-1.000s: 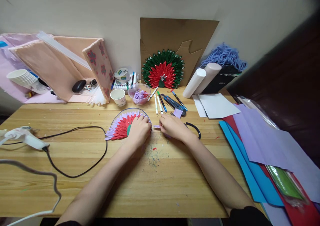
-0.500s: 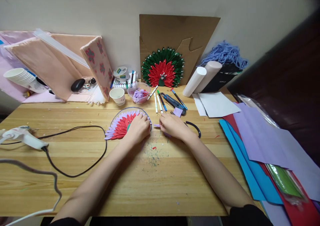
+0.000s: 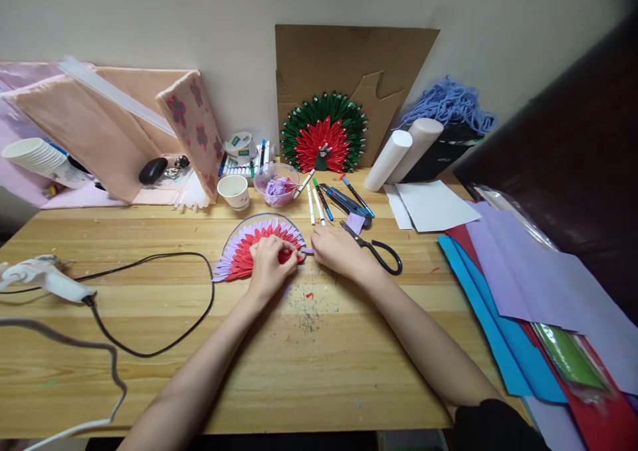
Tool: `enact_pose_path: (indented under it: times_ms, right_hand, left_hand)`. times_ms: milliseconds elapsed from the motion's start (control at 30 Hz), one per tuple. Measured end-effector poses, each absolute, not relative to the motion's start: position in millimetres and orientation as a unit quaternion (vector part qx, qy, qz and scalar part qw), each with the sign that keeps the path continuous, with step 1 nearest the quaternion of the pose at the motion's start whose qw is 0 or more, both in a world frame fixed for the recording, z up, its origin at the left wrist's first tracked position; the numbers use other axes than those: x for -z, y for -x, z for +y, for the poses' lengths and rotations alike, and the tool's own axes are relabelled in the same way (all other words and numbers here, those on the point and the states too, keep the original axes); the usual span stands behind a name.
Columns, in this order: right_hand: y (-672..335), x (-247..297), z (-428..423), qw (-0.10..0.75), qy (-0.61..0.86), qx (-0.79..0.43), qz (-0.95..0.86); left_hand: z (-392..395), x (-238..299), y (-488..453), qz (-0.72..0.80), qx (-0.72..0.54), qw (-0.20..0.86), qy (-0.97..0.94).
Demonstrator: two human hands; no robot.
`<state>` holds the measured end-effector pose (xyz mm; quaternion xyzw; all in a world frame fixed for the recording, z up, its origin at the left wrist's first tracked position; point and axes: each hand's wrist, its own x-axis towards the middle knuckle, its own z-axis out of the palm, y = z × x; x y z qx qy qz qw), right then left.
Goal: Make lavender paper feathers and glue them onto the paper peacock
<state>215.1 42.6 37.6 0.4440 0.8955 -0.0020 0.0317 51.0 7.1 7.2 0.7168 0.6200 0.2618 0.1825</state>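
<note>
A half-round paper fan (image 3: 234, 258) with red petals and a lilac outer row lies on the wooden table. My left hand (image 3: 269, 264) rests over its right part, thumb and fingers pinched on a red petal near the lower right edge. My right hand (image 3: 339, 250) is closed on a small lilac paper strip (image 3: 308, 251), whose tip reaches the fan's right edge. Whether the strip touches the fan, I cannot tell. Beside my right wrist lie black-handled scissors (image 3: 386, 257). Behind that hand is a lilac paper square (image 3: 355, 222).
A finished green and red fan (image 3: 323, 135) leans on cardboard (image 3: 329, 52). Markers (image 3: 323, 200), a paper cup (image 3: 234, 192) and a bowl of lilac scraps (image 3: 276, 186) stand behind. A white glue gun (image 3: 50, 278) with its cable lies left; coloured sheets (image 3: 528, 271) right.
My left hand has turned and shifted slightly left, fingers now pinching at the fan's edge. My right hand has moved a little left, bringing the lilac strip to the fan and uncovering more of the scissors.
</note>
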Motion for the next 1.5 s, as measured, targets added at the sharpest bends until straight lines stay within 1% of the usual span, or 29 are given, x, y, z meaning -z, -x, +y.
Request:
enact_pose_path:
  times_ms: [533,767,1100,1267,1500]
  right_hand:
    - [-202.3,-32.6,47.0,0.029,-0.407,-0.015,0.913]
    - [-199.8,-30.2,47.4,0.010,-0.398,-0.011,0.917]
    - [-217.5,-37.1,56.7,-0.001,-0.416,0.007,0.910]
    - [-223.0,-41.0,57.9,-0.019,-0.408,0.044,0.912]
    - [-214.7,-35.1,56.2,-0.019,-0.389,0.080,0.918]
  left_hand:
    - [6.4,-2.9,-50.6,0.618,-0.282,0.189,-0.710]
    - [6.5,-1.1,-50.7,0.611,-0.294,0.185,-0.711]
    - [6.4,1.8,-50.1,0.608,-0.304,0.192,-0.708]
    - [6.0,1.3,-50.3,0.606,-0.308,0.194,-0.708]
    - [6.7,2.1,-50.6,0.606,-0.309,0.195,-0.706]
